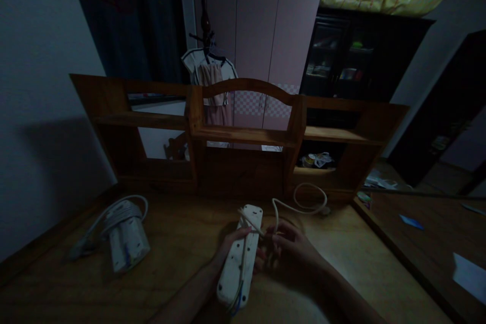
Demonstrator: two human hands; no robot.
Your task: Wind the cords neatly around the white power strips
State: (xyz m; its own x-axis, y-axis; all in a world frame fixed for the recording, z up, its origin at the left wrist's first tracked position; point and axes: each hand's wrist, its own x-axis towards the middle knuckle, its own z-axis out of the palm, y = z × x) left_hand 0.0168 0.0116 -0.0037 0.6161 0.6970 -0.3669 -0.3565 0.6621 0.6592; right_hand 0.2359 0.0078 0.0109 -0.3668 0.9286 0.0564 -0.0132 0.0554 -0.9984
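One power strip (234, 270), white, held above the desk (182, 258) in front of you, tilted, its far end angled slightly right. One left hand (227, 249): thumb pressed across the upper face, other fingers curled beneath, gripping the strip. One right hand (292, 241): just beside the strip, thumb and fingertips apparently pinching the cord; dim light hides the exact contact. One cord (276, 215), pale: lengthwise along the strip, slantwise across its far part, then through your right fingers to a loose loop and a plug (325, 210) on the desk. Loose wires, blue and green, at the near end. One second strip (131, 249), cord wound about it, left on the desk. Step, as judged: winding the cord. Recommended handling: keep your left thumb on the crossing, lay each turn beside the last, draw snugly without tugging the wires, and let the loop feed free of kinks.
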